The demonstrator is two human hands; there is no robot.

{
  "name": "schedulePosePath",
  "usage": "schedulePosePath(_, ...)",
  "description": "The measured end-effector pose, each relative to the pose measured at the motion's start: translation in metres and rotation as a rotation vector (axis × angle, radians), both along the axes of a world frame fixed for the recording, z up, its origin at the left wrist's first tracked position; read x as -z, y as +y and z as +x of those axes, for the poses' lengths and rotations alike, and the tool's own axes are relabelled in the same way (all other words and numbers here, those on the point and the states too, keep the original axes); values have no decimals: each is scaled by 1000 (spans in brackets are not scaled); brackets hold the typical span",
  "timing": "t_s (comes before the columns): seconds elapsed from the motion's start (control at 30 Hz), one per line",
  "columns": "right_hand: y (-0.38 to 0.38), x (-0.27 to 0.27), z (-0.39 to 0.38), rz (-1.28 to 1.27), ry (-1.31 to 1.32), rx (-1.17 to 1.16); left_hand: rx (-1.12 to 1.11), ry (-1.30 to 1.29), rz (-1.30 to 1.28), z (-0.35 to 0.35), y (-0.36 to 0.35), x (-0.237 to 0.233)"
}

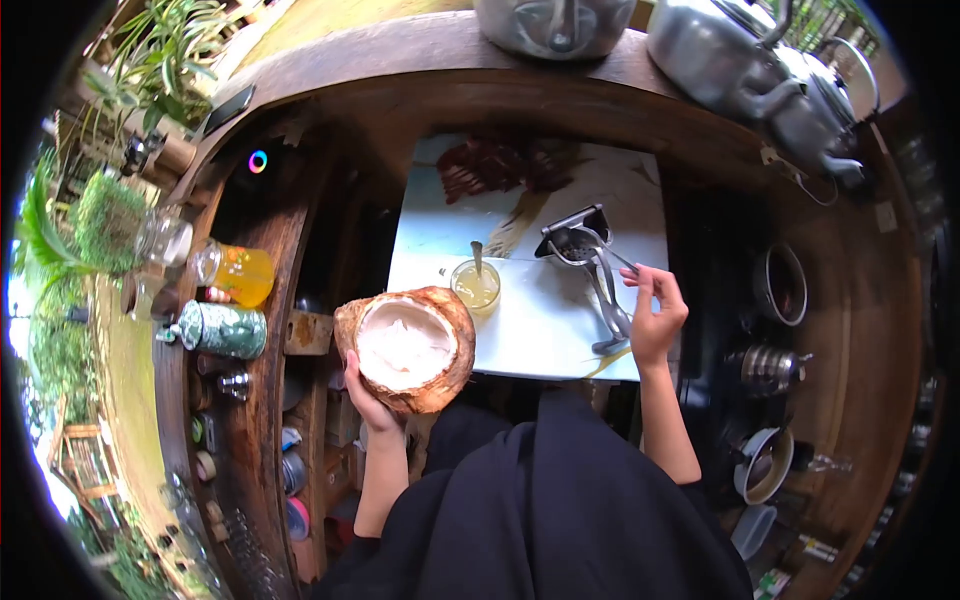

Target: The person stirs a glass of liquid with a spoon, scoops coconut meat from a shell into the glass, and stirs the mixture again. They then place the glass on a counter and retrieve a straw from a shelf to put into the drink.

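My left hand [374, 400] supports an opened coconut [455, 345] from its side and underneath. White flesh lines the opening, which faces up toward me. To the right, my right hand [658, 312] pinches a thin metal utensil [627, 262] that looks like a spoon handle; its far end reaches toward the citrus press and is hard to make out. The metal citrus press [606, 290] stands on the white table [520, 335], just left of that hand. Between coconut and press sits a glass [475, 290] of pale yellow liquid with a spoon [477, 258] in it.
Metal kettles [720, 60] line the wooden ledge [400, 50] beyond the table. On the left shelf stand a jar of orange liquid [243, 275] and a green speckled enamel pot [222, 330]. Pots [765, 465] occupy the dark counter at right.
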State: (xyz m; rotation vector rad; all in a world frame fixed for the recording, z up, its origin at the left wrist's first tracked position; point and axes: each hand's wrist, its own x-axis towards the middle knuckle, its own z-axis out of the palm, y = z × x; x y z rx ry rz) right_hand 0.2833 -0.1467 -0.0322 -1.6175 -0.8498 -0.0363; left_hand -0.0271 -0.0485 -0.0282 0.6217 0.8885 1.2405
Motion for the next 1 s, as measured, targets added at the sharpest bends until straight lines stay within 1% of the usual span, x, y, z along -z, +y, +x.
schedulePosePath(0.03,-1,-10,-8,71,256,-83,-34,20,13,-1,-2,7)
schedulePosePath(0.07,-2,-17,-14,51,340,-132,-47,9,11,2,-4,7)
schedulePosePath(0.13,0,-27,-34,159,496,-256,-69,9,16,8,-6,10)
schedulePosePath(0.17,1,-32,-44,161,503,-321,-84,22,5,13,-6,9)
schedulePosePath(0.2,2,-33,-52,169,493,-382,-106,53,45,11,-3,20)
schedulePosePath(0.27,6,-46,-71,157,541,-509,-34,27,99,11,0,28)
schedulePosePath(0.3,11,-48,-81,190,574,-535,-21,38,124,11,3,29)
schedulePosePath(0.33,14,-49,-86,153,591,-597,-20,39,122,11,5,30)
schedulePosePath(0.4,22,-47,-100,147,500,-670,17,33,125,9,10,33)
schedulePosePath(0.43,24,-42,-106,101,474,-699,18,29,125,7,13,38)
schedulePosePath(0.47,28,-35,-111,46,359,-704,18,26,125,6,16,34)
schedulePosePath(0.53,33,-34,-127,-67,259,-741,18,185,269,6,24,24)
schedulePosePath(0.57,35,-34,-138,-68,239,-753,23,204,303,3,30,24)
schedulePosePath(0.6,38,-29,-146,-74,158,-761,30,201,301,2,34,23)
schedulePosePath(0.67,45,-21,-163,-69,180,-742,64,215,305,-2,42,18)
schedulePosePath(0.73,50,-12,-171,-90,150,-717,85,233,293,-5,48,16)
schedulePosePath(0.8,57,-14,-175,-127,-49,-720,106,251,288,-7,54,16)
schedulePosePath(0.87,56,-9,-180,-141,-43,-682,156,236,247,-9,59,18)
schedulePosePath(0.93,54,-3,-180,-120,-119,-641,201,252,260,-8,63,19)
schedulePosePath(1.0,50,2,-179,-145,-111,-602,237,268,277,-5,66,18)
